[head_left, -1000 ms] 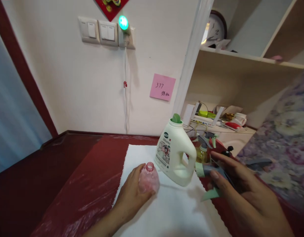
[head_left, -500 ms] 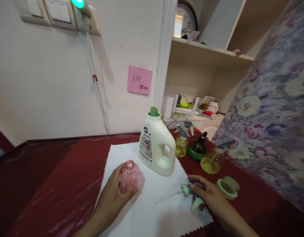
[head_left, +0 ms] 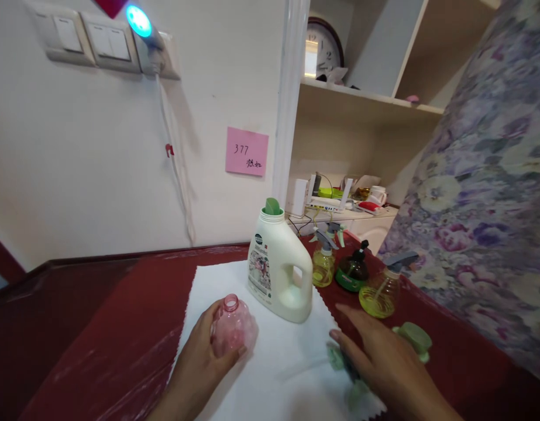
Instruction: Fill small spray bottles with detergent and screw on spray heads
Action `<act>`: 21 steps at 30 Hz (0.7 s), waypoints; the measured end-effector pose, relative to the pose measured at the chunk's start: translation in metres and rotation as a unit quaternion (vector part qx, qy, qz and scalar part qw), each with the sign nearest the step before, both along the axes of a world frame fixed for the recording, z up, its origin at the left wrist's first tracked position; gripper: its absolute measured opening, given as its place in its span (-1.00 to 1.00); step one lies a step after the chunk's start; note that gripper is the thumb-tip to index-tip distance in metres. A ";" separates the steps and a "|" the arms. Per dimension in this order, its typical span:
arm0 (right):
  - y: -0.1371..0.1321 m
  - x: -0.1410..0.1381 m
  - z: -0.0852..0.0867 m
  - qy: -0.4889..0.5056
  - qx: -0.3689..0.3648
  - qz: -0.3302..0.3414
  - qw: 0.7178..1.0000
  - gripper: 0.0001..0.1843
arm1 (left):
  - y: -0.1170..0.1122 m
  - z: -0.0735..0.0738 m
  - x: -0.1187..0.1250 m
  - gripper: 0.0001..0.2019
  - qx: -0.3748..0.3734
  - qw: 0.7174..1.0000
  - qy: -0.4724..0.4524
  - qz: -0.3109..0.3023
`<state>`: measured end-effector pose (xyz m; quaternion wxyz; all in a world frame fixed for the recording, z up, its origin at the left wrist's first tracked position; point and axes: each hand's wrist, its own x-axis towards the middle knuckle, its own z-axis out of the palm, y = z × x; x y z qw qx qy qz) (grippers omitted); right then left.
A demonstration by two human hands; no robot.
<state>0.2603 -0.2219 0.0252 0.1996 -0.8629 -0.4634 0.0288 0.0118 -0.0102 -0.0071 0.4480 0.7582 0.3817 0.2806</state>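
Seen from the head camera, a person's left hand [head_left: 197,351] curls around a pink bottle [head_left: 234,330], thumb on its near side and its uncapped neck upright, over a white cloth [head_left: 270,386] on the dark red counter [head_left: 98,327]. The right hand [head_left: 379,351], blurred, spreads its fingers loosely above a spray head [head_left: 335,355], which lies at the right part of the cloth, half hidden; whether the fingers touch it cannot be told. Half a second ago those fingers were closed on the spray head; a second ago they held it raised beside the pale jug [head_left: 276,269]. The left hand keeps its grip on the pink bottle throughout. The jug stands behind both hands, a green cap [head_left: 412,339] lies just beyond the right hand, and the plug light [head_left: 138,21] has turned from green to blue.
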 end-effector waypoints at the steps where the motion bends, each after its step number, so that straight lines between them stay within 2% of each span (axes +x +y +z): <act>1: 0.008 0.001 0.006 0.014 0.053 0.007 0.998 -0.39 | 0.000 0.000 0.000 -0.21 0.001 1.000 -0.005 0.003; 5: 0.053 0.006 0.020 0.103 0.245 0.039 0.963 -0.29 | 0.005 0.001 -0.004 -0.23 0.007 1.000 -0.022 0.020; 8: 0.089 0.008 0.019 0.198 0.330 0.054 0.921 -0.19 | 0.009 -0.001 -0.008 -0.22 0.033 0.999 -0.017 0.035; 14: 0.133 0.002 0.008 0.275 0.403 0.042 0.872 -0.21 | 0.011 -0.012 -0.009 -0.30 0.064 0.997 -0.005 0.032; 18: 0.146 -0.005 0.004 0.294 0.446 -0.008 0.845 -0.18 | 0.010 -0.014 -0.009 -0.25 0.042 0.998 -0.003 0.039; 21: 0.150 -0.010 0.007 0.289 0.466 -0.035 0.836 -0.20 | 0.009 -0.013 -0.010 -0.24 0.030 0.999 -0.008 0.040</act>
